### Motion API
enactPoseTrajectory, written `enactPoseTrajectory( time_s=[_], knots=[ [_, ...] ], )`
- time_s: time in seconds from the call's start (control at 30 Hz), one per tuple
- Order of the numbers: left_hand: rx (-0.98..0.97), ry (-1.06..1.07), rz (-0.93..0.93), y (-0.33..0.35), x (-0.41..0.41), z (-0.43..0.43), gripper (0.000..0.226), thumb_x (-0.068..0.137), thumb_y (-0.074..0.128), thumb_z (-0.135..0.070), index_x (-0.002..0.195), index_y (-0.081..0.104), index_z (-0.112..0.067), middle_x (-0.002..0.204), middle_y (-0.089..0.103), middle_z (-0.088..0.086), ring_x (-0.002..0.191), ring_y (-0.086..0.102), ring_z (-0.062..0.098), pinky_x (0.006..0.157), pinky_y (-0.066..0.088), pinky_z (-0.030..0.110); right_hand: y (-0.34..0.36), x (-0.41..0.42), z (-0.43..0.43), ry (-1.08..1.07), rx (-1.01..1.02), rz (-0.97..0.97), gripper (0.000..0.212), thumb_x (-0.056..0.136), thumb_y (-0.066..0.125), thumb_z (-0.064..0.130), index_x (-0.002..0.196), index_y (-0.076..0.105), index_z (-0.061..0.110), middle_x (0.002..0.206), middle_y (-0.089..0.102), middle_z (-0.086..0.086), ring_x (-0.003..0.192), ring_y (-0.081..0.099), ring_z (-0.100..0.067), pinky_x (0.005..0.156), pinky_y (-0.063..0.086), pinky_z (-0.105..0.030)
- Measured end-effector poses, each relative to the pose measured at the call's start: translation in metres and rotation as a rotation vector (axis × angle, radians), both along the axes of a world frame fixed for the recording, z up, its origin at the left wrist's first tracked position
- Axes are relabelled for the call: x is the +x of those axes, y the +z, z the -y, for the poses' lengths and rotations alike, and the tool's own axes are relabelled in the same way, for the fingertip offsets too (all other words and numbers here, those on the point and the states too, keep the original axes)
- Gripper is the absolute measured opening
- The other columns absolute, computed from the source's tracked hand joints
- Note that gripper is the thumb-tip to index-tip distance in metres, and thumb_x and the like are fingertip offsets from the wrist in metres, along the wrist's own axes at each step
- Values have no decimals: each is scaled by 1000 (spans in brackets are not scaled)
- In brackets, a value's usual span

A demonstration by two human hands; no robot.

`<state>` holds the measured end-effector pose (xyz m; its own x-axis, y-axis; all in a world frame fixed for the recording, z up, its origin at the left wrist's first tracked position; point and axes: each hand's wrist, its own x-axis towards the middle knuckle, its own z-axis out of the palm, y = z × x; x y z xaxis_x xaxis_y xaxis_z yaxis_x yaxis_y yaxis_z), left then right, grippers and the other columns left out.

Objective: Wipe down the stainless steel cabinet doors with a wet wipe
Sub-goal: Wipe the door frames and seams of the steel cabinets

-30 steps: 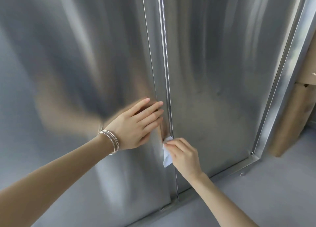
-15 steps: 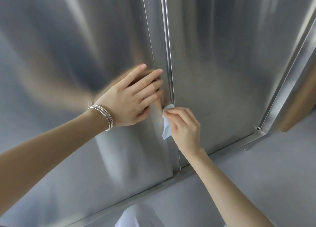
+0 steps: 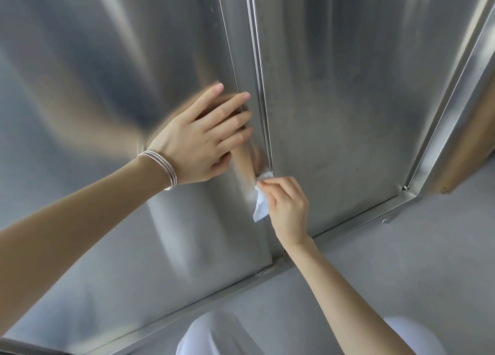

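Note:
Two stainless steel cabinet doors fill the view: the left door (image 3: 107, 113) and the right door (image 3: 348, 100), split by a vertical seam (image 3: 261, 87). My left hand (image 3: 203, 140), with thin silver bangles at the wrist, lies flat with its fingers spread on the left door beside the seam. My right hand (image 3: 288, 204) pinches a white wet wipe (image 3: 261, 204) and presses its upper end against the seam low on the doors. Part of the wipe hangs below my fingers.
A steel bottom rail (image 3: 361, 220) runs under the doors, and a steel frame post (image 3: 460, 92) stands at the right. Brown cardboard (image 3: 466, 151) leans beyond the post. Grey floor (image 3: 415, 261) lies below, with my white-clad knees (image 3: 214, 336) at the bottom edge.
The view has tilted down, so the bottom rail and my knees have come into view. My right hand with the wipe has slid down the seam, away from my left hand.

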<state>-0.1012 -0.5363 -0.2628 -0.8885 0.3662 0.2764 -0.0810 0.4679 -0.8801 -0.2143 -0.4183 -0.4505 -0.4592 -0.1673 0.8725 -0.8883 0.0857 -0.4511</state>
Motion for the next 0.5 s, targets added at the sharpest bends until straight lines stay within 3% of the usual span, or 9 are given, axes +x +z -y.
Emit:
enactPoseTrajectory(
  time_s=[0.13, 0.37, 0.5],
  knots=[
    [14, -10, 32, -18, -5, -7, 42, 81, 48, -25, 114, 67, -8, 125, 63, 9, 141, 34, 33, 119, 9, 58, -22, 5, -2, -7, 24, -4, 18, 72, 72, -11, 78, 75, 5, 79, 70, -4, 70, 59, -21, 65, 49, -23],
    [115, 32, 200, -97, -14, -18, 32, 78, 52, -30, 96, 71, -11, 106, 67, 5, 115, 58, 29, 119, 15, 52, -91, 10, -15, 17, 258, 121, 30, 51, 80, -19, 65, 72, 6, 72, 69, -3, 59, 62, -24, 58, 50, -26],
    [162, -4, 148, -117, -18, -10, 29, 82, 51, -30, 95, 68, -10, 103, 65, 7, 110, 57, 30, 121, 14, 50, -92, 6, -15, 15, 189, 124, 24, 63, 78, -13, 74, 75, 9, 77, 70, 0, 62, 61, -22, 61, 50, -23]
  ],
)
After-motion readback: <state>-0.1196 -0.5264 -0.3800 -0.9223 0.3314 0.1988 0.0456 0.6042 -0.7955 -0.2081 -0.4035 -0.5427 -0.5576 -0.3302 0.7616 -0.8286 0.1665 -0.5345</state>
